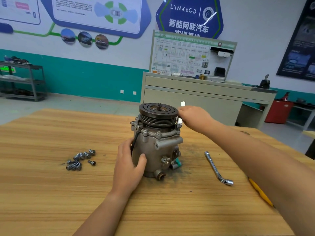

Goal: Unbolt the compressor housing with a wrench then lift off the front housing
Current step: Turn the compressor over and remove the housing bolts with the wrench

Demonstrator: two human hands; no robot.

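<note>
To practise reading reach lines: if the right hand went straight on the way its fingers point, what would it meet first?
The pulley atop the compressor; the right hand looks close to or touching its rim, though depth is unclear.

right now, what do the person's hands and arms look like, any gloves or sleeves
The left hand and the right hand are bare: no gloves, rings or watch show. Both forearms are bare too; no sleeve reaches into the picture.

Wooden table (51, 193), compressor (153, 147) upright at centre, loose bolts (80, 160) left, wrench (217, 167) right
</note>
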